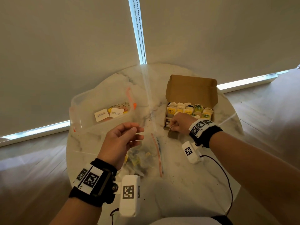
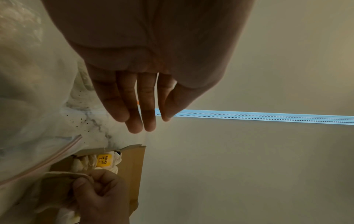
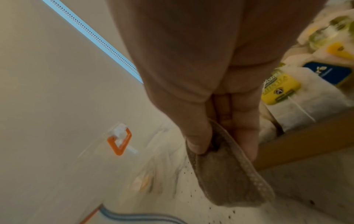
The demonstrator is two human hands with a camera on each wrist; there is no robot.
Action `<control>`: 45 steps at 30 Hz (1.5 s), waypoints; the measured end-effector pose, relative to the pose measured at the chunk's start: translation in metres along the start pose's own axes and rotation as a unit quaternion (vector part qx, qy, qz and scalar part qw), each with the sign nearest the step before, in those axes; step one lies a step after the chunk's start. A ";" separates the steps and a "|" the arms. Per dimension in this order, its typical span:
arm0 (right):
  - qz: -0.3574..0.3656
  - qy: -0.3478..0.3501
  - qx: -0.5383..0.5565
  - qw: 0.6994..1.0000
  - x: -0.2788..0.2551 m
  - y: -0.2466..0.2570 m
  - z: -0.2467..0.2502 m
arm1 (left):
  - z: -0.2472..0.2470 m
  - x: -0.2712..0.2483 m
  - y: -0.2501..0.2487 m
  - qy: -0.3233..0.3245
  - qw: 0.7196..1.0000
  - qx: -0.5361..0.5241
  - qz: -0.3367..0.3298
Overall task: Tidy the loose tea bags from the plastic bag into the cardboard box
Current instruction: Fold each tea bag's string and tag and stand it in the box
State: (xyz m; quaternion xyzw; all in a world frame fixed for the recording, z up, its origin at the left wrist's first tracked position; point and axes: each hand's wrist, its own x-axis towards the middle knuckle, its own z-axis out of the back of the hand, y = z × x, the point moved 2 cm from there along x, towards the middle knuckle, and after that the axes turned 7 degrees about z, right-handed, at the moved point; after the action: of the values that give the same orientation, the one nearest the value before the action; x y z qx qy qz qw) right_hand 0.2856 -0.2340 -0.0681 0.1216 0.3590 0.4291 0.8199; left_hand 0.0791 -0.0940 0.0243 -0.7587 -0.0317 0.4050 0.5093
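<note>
While right hand fingers pinch a limp brown paper tea bag at the brown cardboard box's seven o'clock corner, left hand hovers relaxed, empty; bag looks light, tearable — hold by its seam.

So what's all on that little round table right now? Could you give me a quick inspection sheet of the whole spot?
Surface: round marble table, dotted with dark tea crumbs.
Job's things: cardboard box, lid up, nearly full of tea bags; clear plastic bag with loose tea bags inside, lying near the table's middle.
Clutter: second clear bag with an orange slider, holding tagged tea bags.
Hands: left hand hovers above the plastic bag, fingers relaxed, holding nothing; right hand pinches a brown tea bag at the box's near edge.
Cables: thin black cable from the wrist camera, looping over the table's right side.
Surroundings: drawn roller blinds, bead chain, wooden floor.
</note>
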 end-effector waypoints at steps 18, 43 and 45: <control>-0.026 -0.044 0.001 0.999 0.001 -0.008 0.002 | 0.002 0.006 -0.005 0.003 1.000 0.010 0.000; -0.051 -0.097 0.011 0.994 0.005 -0.023 0.042 | 0.005 0.009 -0.007 0.000 1.000 0.013 -0.006; -0.044 -0.074 -0.006 0.996 0.004 -0.024 0.044 | 0.006 0.010 -0.007 -0.002 1.000 0.009 -0.005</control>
State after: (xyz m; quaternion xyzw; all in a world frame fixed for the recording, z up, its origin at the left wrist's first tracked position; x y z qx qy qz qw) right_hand 0.3329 -0.2401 -0.0508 0.1324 0.3002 0.3846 0.8628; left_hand 0.0845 -0.0815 0.0230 -0.7531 -0.0329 0.4047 0.5177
